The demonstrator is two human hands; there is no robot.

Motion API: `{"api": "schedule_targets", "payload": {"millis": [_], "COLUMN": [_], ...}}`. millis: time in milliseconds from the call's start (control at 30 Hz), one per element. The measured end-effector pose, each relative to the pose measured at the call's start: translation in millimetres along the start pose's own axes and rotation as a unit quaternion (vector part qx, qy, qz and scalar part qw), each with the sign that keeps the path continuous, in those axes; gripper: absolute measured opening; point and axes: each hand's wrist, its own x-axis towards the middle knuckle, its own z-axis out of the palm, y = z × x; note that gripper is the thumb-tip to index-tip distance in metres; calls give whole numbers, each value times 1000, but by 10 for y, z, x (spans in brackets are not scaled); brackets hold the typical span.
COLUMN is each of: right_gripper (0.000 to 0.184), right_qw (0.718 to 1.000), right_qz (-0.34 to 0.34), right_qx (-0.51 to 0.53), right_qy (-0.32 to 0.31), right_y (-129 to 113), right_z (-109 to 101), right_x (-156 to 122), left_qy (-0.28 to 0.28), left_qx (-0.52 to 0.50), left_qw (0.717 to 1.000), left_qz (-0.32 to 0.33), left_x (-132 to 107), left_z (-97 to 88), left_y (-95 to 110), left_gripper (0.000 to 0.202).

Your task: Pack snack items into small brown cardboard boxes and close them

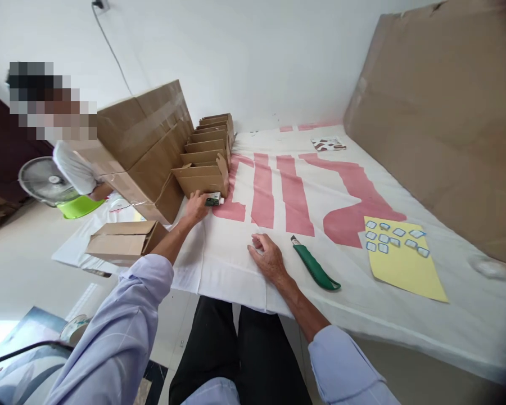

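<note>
My left hand (197,207) reaches out on the table and is closed on a small dark green and white tube (213,199), in front of the nearest open cardboard box in a row (202,179). Its white cap points to the right. My right hand (268,257) rests over the white cloth with its fingers loosely curled and apart, holding nothing. A green utility knife (316,268) lies just right of that hand, its tip toward the wall. Farther right is a yellow sheet (405,275) bearing several small blue-edged stickers.
Large cardboard cartons (147,140) stand at the left, a closed small box (120,239) before them. A big cardboard panel (442,112) leans at the right. A patterned packet (329,144) lies at the back. Behind the cartons is another person (73,166) near a fan (48,180).
</note>
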Motion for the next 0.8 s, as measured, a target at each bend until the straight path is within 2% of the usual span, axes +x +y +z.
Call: {"api": "schedule_targets", "payload": {"millis": [67,133,200,233,267,333,367,433,500,567,667,800], "right_gripper": [29,28,27,27,26,26,25,24,23,25,32,53], "right_qw": [1000,1000,1000,1000,1000,1000,1000,1000,999,999,997,995], "right_qz": [-7,-9,-9,-10,-11,-15,-16,-19,-17,-10,15,35], "right_qx": [4,5,5,4,2,-5,-10,-19,-29,-44,-63,-7], "right_qy": [3,7,7,6,5,1,0,-1,-4,-11,-34,-94], "right_y": [23,36,37,32,25,10,2,-12,-31,-74,-226,-599], "right_z": [0,6,13,16,18,19,19,14,3,-8,5,119], "right_x": [20,40,54,59,62,67,70,77,86,99,116,89], "left_qy": [5,30,82,114,140,191,208,205,170,134,116,111], "left_qx": [-7,-16,-28,-31,-33,-21,-16,-44,-130,-199,-251,-293], "left_qw": [1000,998,993,991,989,977,965,929,900,889,890,897], "left_qz": [29,62,80,66,33,-88,-162,-305,-381,-389,-362,-313], "left_x": [-213,-488,-801,-961,-1116,-1400,-1525,-1745,-1928,-2070,-2177,-2169], "left_z": [-158,-392,-703,-878,-1056,-1385,-1521,-1706,-1770,-1734,-1578,-1323], "left_y": [45,-17,-236,-409,-617,-1098,-1340,-1749,-1991,-2054,-1922,-1552], "left_gripper": [47,47,43,41,40,42,45,55,67,70,72,73]}}
